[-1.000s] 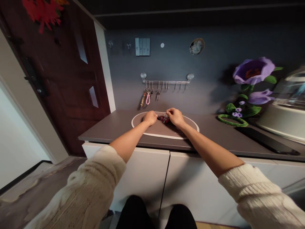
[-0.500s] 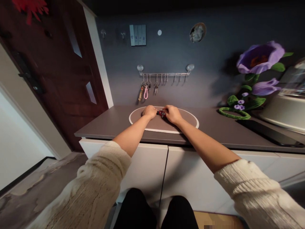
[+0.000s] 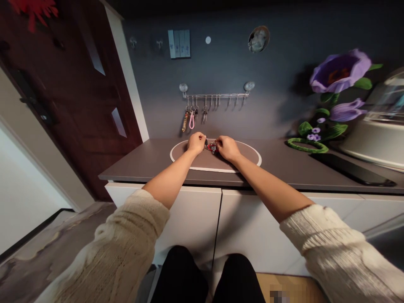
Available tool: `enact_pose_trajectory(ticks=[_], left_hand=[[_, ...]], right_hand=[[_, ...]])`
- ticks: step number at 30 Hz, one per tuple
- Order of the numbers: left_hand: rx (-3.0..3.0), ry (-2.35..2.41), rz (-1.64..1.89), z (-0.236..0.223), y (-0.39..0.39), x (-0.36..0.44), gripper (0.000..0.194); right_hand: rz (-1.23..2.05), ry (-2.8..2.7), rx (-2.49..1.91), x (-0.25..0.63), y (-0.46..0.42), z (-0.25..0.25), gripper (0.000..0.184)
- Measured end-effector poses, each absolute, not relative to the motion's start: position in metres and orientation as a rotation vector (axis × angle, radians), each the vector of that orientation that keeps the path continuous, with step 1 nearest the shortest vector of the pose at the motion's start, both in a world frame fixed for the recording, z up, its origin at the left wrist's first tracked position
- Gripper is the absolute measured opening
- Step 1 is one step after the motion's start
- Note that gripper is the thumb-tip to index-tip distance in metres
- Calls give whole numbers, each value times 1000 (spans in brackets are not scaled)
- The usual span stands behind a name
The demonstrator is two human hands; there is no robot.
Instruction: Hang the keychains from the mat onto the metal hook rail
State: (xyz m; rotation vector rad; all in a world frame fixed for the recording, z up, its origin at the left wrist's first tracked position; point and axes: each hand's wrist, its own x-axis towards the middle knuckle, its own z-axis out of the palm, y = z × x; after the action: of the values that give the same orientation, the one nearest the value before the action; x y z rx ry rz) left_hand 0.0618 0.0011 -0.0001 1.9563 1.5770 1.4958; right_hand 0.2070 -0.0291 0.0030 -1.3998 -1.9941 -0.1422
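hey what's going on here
A person has both bare hands at a small red, black and metallic item over an oval mat on the countertop. The left hand is on its left, the right hand on its right; the exact grip of each is too small to make out. Behind, keys hang from a rail.

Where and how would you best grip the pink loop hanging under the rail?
Likely best pinched low on the pink loop, from the front. It hangs under the rail with the wall behind, a gold-coloured charm close on its left and keys on its right; its bottom bend reaches below those keys.
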Motion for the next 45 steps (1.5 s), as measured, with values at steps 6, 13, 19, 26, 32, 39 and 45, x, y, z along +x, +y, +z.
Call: enact_pose_trajectory(ticks=[6,13,19,26,32,39,45], left_hand=[[1848,1199,1614,7,-8,65,13],[1720,925,1485,7,-13,68,12],[1683,802,1426,5,-15,69,19],[1637,768,1424,5,-15,70,21],[1654,756,1403,5,-16,69,21],[1674,759,1448,6,-20,68,21],[1729,846,1495,4,-14,70,22]], right_hand=[[-184,-1955,-1323,208,-29,3,24],[-178,-1897,-1232,207,-31,5,29],[-147,-1914,-1144,207,-33,6,26],[-70,-1845,-1100,208,-31,5,20],[-3,-1806,-1076,208,-30,4,19],[19,-1795,-1072,210,-31,6,17],[59,-1775,-1058,211,-33,9,18]])
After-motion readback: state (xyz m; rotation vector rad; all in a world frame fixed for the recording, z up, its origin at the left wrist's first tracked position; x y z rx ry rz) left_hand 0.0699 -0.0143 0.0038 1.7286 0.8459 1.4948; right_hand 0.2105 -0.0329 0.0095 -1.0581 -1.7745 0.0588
